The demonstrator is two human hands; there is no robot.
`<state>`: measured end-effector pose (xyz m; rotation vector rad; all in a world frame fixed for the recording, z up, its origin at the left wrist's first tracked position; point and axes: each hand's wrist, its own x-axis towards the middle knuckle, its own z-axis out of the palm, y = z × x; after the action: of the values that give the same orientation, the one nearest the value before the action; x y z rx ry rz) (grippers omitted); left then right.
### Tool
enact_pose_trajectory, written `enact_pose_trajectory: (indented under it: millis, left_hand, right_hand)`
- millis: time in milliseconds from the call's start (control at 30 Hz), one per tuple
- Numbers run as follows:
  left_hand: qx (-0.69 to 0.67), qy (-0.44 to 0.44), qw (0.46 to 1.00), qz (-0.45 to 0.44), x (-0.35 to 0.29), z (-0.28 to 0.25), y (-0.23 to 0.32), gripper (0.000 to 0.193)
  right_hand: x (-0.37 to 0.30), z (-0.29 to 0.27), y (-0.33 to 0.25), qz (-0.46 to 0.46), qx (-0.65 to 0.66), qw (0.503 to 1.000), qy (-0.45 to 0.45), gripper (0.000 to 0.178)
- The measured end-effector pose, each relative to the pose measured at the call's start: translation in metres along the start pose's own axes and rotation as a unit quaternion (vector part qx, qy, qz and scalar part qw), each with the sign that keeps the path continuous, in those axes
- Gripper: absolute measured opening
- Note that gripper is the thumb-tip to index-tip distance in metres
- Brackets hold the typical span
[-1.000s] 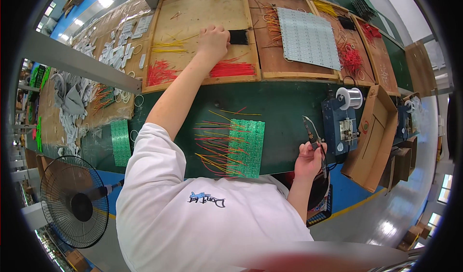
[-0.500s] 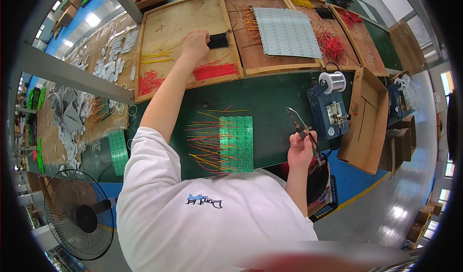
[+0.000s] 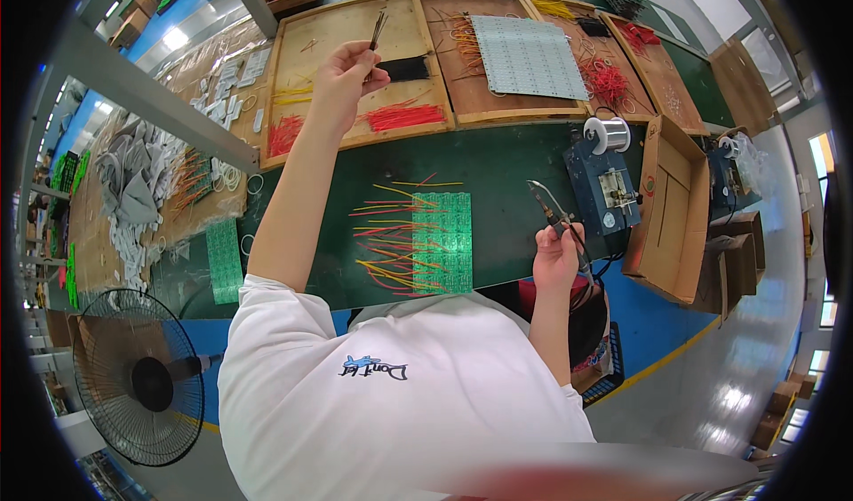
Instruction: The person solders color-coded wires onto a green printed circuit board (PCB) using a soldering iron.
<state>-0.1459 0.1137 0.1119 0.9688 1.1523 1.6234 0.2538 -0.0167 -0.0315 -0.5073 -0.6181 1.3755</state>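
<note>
A: What's the left grip up to?

B: It pinches a small bunch of dark wires, which stand up past the fingertips. They seem to be held low so the upper lengths are free.

A: And beside it?

B: Just to its right, a black wire pile lies in a wooden tray. Loose red wires sit nearer the person. Sorting by colour presumably makes each kind easy to spot.

A: The right grip?

B: Closed round the handle of a soldering tool, tip angled up and away, probably to point the working end clear of the person.

A: Where's the green circuit board?

B: On the counter, left of the right grip and nearer the person than the left one. Red and yellow wires overlap its left side and fan out leftward, perhaps to leave the rest uncovered.

A: And the silvery spool?

B: Beyond the right grip, over a blue machine, likely within easy reach of the tool.
</note>
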Motion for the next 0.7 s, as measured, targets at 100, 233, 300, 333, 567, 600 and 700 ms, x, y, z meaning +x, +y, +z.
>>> enact_pose_trajectory:
  millis: [100,233,300,333,567,600,700]
  left_hand:
    - [0.022,-0.013,0.999,-0.021,-0.032,0.000,0.014,0.013]
    - [-0.077,-0.094,0.991,-0.048,-0.103,-0.005,0.018,0.002]
    - [-0.063,-0.122,0.988,-0.076,-0.143,-0.017,0.007,0.006]
    - [-0.051,-0.158,0.981,-0.096,-0.159,-0.021,-0.003,0.010]
    - [0.370,-0.066,0.923,0.082,-0.261,-0.007,-0.067,0.009]
    - [0.370,-0.068,0.924,0.072,-0.266,-0.009,-0.075,0.009]
    - [0.416,-0.058,0.889,0.182,-0.282,-0.008,-0.089,0.012]
  right_hand:
    - [-0.002,-0.003,0.000,0.003,0.007,1.000,-0.003,0.009]
    - [-0.001,-0.005,0.001,0.005,-0.010,1.000,-0.017,0.007]
    - [0.004,-0.004,0.001,-0.001,-0.014,0.999,-0.044,0.006]
    - [0.004,-0.006,0.001,0.000,-0.016,0.999,-0.040,0.005]
    - [0.001,-0.013,0.002,-0.045,-0.043,0.993,-0.101,0.009]
    - [0.000,-0.013,0.005,-0.039,-0.046,0.994,-0.094,0.009]
    - [-0.001,-0.023,0.005,-0.011,-0.037,0.992,-0.118,0.021]
